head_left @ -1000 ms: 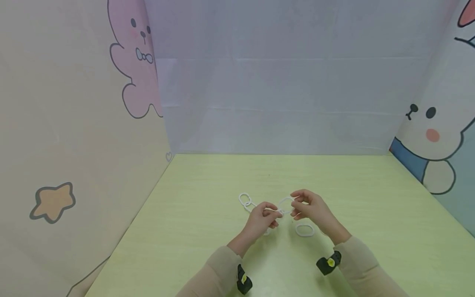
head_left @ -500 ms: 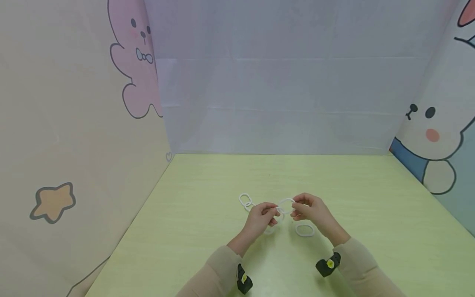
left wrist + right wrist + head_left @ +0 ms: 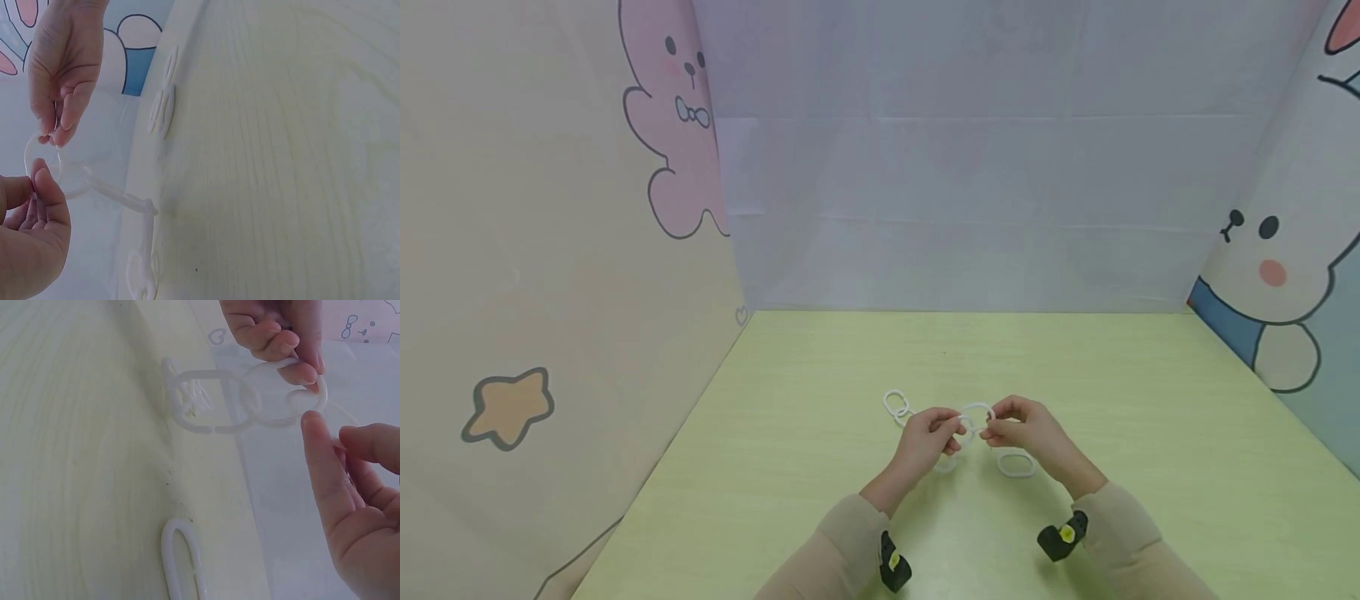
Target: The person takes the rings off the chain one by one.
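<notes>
My left hand [image 3: 920,442] pinches a white plastic chain link [image 3: 275,422] between thumb and fingers above the table. Facing it from the right, my right hand [image 3: 1037,437] pinches another white link [image 3: 977,406], which overlaps the left-held one in the head view. More joined links [image 3: 209,374] hang from the left-held link down to the tabletop. The far end of this chain [image 3: 895,392] lies beyond the left hand. In the left wrist view the fingertips of both hands are close together, and they hide parts of the two links.
A loose white link [image 3: 1017,476] lies on the pale yellow-green table [image 3: 820,358] below the right hand. Another white link [image 3: 945,470] shows near the left fingers. A plain cloth backdrop [image 3: 970,167] and cartoon-printed side walls enclose the table.
My right hand has come slightly down and left, its fingertips drawing together on its link. That link has shifted a little left. The left hand stays almost still.
</notes>
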`<state>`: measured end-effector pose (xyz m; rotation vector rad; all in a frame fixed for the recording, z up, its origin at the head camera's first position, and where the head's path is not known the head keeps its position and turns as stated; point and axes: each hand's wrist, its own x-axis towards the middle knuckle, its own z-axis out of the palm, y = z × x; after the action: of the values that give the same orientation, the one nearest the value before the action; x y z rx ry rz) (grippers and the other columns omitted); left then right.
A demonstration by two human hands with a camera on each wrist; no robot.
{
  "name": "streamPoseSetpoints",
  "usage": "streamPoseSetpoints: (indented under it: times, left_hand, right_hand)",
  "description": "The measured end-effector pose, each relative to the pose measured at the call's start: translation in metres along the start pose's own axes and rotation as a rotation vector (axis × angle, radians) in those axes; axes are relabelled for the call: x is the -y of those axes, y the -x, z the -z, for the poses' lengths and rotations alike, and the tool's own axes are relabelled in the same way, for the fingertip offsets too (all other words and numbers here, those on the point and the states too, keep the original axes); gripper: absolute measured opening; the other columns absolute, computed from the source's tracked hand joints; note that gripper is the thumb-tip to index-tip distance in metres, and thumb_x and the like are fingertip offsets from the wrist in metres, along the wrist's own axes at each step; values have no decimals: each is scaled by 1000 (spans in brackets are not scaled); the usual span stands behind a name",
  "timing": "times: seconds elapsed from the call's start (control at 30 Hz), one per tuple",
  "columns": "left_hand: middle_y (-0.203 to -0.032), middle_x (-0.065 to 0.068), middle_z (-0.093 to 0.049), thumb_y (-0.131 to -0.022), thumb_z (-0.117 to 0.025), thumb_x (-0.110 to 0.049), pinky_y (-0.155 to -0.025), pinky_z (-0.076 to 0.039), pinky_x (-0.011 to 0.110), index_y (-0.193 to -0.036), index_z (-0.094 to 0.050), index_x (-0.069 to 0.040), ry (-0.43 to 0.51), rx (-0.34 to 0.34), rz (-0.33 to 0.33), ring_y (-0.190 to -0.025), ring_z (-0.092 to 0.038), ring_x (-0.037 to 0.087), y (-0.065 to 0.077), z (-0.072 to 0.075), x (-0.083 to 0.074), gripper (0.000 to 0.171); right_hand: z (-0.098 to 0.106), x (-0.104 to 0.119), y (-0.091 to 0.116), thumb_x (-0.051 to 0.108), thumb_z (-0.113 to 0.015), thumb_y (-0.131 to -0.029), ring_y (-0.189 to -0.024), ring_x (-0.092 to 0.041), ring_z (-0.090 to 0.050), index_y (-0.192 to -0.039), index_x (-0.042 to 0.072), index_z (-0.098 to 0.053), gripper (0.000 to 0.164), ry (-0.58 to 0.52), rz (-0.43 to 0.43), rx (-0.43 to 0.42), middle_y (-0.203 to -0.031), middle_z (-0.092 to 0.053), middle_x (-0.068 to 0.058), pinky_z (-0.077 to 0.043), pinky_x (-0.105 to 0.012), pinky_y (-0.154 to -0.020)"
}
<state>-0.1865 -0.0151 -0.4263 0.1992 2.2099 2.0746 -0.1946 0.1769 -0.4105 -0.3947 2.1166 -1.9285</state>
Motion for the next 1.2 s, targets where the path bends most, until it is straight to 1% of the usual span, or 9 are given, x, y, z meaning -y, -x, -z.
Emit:
streamPoseSetpoints:
  times: [0.13,0.23,0.37,0.53,0.6,0.73,0.9,1.0,1.2]
  left_hand:
    - [-82,9,-65,-93,-53,-6,-56,-48,21,-106,-60,9,19,-3,12,-58,-54,8,2,0,-5,21]
    - [-82,12,-65,-93,-52,-4,-56,-48,20,-105,-59,11,25,-9,14,-58,-54,8,7,0,-16,20]
    - [-82,13,-64,-93,-52,-2,-56,-48,19,-105,-59,12,17,-10,12,-58,-53,7,15,0,-29,20]
    - [-82,13,-64,-94,-51,-3,-57,-47,19,-105,-59,12,17,-6,9,-58,-53,7,19,0,-34,21]
    - [-82,13,-64,-94,-51,-3,-57,-47,19,-106,-58,13,15,-4,12,-59,-53,7,18,0,-34,21]
    - [-81,12,-64,-94,-51,-3,-57,-47,19,-105,-59,12,8,-3,17,-58,-53,7,16,0,-30,21]
    - [-79,9,-64,-94,-52,-5,-55,-47,20,-104,-61,9,16,-11,29,-57,-52,7,5,0,-12,20]
    - [-79,8,-64,-93,-54,-8,-54,-47,20,-104,-62,7,19,-19,37,-57,-53,7,-1,0,-2,20]
    - [-77,3,-64,-94,-54,-10,-56,-48,21,-105,-62,6,-4,-12,44,-58,-54,6,-3,0,2,21]
  right_hand:
    - [0,-2,0,1,-55,-91,-79,-19,-63,-101,-13,-46,20,-3,-1,11,-89,-58,-14,-52,-32,-73]
    - [1,-4,-1,4,-55,-91,-80,-19,-61,-101,-10,-47,19,-2,-12,11,-89,-59,-15,-52,-33,-73]
    - [2,-7,-1,10,-55,-93,-79,-20,-60,-98,-5,-46,19,16,-34,25,-94,-61,-20,-53,-34,-71]
    - [2,-8,0,15,-54,-94,-77,-21,-59,-99,-4,-45,22,47,-20,65,-103,-60,-24,-53,-34,-67]
    - [2,-8,0,16,-55,-93,-76,-22,-59,-99,-4,-46,23,44,-22,65,-104,-60,-25,-53,-33,-66]
    - [1,-9,-1,17,-56,-93,-76,-25,-59,-98,-3,-46,23,40,-29,66,-105,-59,-27,-52,-34,-66]
    - [1,-11,-2,16,-56,-93,-77,-29,-58,-98,-3,-46,22,44,-22,72,-105,-59,-26,-52,-34,-65]
    - [0,-11,-2,17,-57,-93,-77,-28,-58,-98,-3,-47,23,45,-13,78,-102,-60,-24,-53,-34,-65]
    - [0,-12,-4,17,-56,-93,-73,-22,-59,-96,0,-48,19,53,-1,82,-91,-62,-21,-53,-33,-64]
